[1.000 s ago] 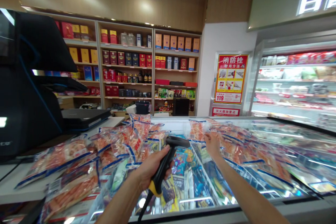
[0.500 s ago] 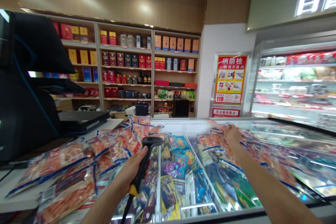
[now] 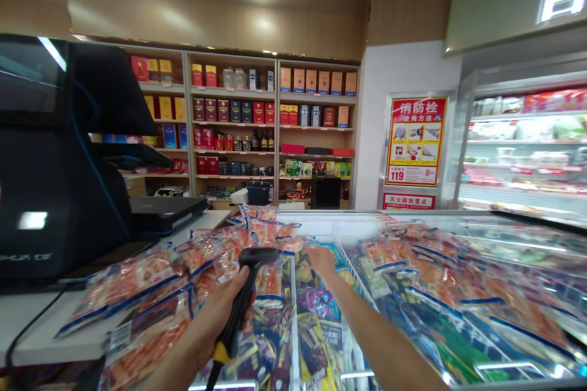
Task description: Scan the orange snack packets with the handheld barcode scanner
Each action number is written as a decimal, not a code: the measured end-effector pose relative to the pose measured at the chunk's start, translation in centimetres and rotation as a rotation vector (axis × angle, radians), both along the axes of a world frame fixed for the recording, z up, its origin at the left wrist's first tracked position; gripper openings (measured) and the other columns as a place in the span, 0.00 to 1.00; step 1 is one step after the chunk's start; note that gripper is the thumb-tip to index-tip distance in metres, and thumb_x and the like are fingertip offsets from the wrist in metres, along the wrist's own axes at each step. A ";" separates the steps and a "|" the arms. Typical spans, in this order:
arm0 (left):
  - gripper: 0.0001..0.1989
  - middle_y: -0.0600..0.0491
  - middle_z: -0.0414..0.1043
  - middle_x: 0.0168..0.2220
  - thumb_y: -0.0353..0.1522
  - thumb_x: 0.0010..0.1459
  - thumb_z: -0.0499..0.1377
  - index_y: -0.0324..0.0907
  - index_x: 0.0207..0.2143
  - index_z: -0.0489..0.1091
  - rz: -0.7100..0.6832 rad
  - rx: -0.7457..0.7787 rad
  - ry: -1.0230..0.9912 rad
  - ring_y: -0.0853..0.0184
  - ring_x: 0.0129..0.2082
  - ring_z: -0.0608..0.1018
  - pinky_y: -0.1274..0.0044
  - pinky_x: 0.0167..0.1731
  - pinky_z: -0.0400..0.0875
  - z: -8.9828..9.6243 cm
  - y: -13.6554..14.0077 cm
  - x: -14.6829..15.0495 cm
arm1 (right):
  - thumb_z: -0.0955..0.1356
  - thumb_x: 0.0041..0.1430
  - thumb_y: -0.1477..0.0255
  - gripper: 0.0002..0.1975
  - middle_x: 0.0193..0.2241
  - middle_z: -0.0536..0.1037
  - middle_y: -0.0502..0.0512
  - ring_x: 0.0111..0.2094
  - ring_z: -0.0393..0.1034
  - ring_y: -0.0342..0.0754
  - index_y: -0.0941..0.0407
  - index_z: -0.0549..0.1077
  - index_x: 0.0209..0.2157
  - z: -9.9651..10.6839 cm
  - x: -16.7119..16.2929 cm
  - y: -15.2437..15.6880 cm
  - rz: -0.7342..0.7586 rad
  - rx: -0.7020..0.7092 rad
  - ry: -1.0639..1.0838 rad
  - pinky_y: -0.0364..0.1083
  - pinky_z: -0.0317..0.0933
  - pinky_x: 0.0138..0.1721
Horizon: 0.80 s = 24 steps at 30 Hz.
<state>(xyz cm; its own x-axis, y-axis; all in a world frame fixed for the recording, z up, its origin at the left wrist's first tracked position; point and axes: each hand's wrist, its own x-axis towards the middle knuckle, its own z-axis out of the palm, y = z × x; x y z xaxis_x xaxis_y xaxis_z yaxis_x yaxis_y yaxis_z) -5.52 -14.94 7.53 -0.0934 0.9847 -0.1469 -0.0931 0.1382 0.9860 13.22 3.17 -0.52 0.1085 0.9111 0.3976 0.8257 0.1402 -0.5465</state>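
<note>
A black and yellow barcode scanner is gripped by my left hand, its head upward and its cord running down. Beyond it, clear packs of pinkish-orange food with blue edges lie heaped at the left. My right hand is over the middle section of the freezer, close to the right end of that heap. Blur hides its fingers, and I cannot tell whether it touches the nearest pack. More such packs are spread on the freezer's right side.
Under the glass of the chest freezer are colourful wrapped goods, split by white wire dividers. A black checkout machine stands on the white counter at left. Behind are shelves of boxes; an upright cooler is at right.
My right hand has moved left, from the right-hand packs to beside the left heap. My left hand still holds the scanner. The view has turned slightly left.
</note>
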 end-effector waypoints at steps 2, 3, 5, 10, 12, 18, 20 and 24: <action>0.20 0.57 0.61 0.10 0.47 0.41 0.54 0.38 0.17 0.62 0.020 0.002 -0.034 0.76 0.09 0.62 0.84 0.11 0.57 -0.2 -0.2 -0.6 | 0.55 0.52 0.60 0.24 0.18 0.74 0.59 0.24 0.68 0.49 0.58 0.71 0.15 -0.2 -2.3 0.4 0.010 -0.032 -0.005 0.42 0.55 0.24; 0.19 0.57 0.62 0.11 0.47 0.41 0.54 0.38 0.17 0.62 0.030 0.008 -0.055 0.76 0.09 0.62 0.84 0.10 0.57 -0.3 -0.2 -0.9 | 0.56 0.51 0.61 0.23 0.18 0.74 0.60 0.24 0.68 0.49 0.58 0.72 0.15 -0.3 -3.2 0.6 0.011 -0.036 -0.001 0.42 0.55 0.24; 0.19 0.57 0.63 0.13 0.47 0.42 0.54 0.38 0.18 0.62 0.036 0.018 -0.077 0.77 0.10 0.62 0.84 0.10 0.56 -0.5 -0.2 -1.3 | 0.58 0.50 0.63 0.19 0.19 0.75 0.59 0.23 0.68 0.48 0.58 0.72 0.16 -0.5 -4.5 0.9 0.010 -0.038 0.014 0.42 0.55 0.23; 0.21 0.57 0.60 0.09 0.48 0.44 0.51 0.38 0.17 0.62 -0.004 0.019 -0.038 0.76 0.09 0.62 0.83 0.11 0.57 -0.1 -0.8 -1.2 | 0.59 0.48 0.72 0.11 0.24 0.76 0.57 0.27 0.69 0.47 0.58 0.73 0.23 0.2 -3.0 0.4 -0.031 -0.012 0.041 0.41 0.55 0.25; 0.21 0.57 0.61 0.10 0.48 0.44 0.51 0.38 0.17 0.62 -0.005 0.049 -0.038 0.76 0.10 0.62 0.83 0.12 0.57 0.2 -1.1 -0.7 | 0.59 0.47 0.73 0.11 0.26 0.75 0.55 0.29 0.68 0.46 0.57 0.72 0.27 1.4 -0.7 -0.3 -0.058 0.024 0.045 0.41 0.55 0.27; 0.23 0.57 0.60 0.10 0.49 0.44 0.50 0.37 0.17 0.62 -0.093 0.085 -0.022 0.76 0.10 0.62 0.83 0.12 0.56 -0.2 -1.1 0.9 | 0.60 0.46 0.75 0.10 0.28 0.73 0.52 0.32 0.65 0.45 0.56 0.69 0.30 3.5 6.0 -4.6 -0.076 0.266 -0.178 0.42 0.53 0.31; 0.22 0.57 0.61 0.11 0.49 0.44 0.50 0.37 0.18 0.62 -0.118 0.090 -0.047 0.76 0.11 0.62 0.83 0.12 0.56 -0.4 -0.9 1.3 | 0.60 0.45 0.76 0.09 0.29 0.72 0.52 0.34 0.64 0.46 0.55 0.70 0.28 2.7 6.7 -6.4 0.028 0.276 -0.358 0.44 0.52 0.34; 0.21 0.58 0.62 0.12 0.49 0.44 0.50 0.38 0.21 0.61 -0.150 0.063 -0.075 0.76 0.11 0.63 0.82 0.12 0.57 -0.4 -0.5 2.0 | 0.61 0.48 0.70 0.08 0.33 0.72 0.53 0.38 0.62 0.48 0.53 0.71 0.29 0.7 6.7 -8.6 0.208 0.224 -0.506 0.47 0.49 0.39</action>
<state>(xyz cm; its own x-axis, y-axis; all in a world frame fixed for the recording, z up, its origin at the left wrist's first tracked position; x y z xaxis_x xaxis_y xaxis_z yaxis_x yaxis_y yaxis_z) -3.50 -15.46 7.11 0.0647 0.9942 -0.0856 -0.1500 0.0945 0.9842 19.97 -5.44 0.23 -0.3168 0.7805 0.5389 0.9186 0.3939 -0.0305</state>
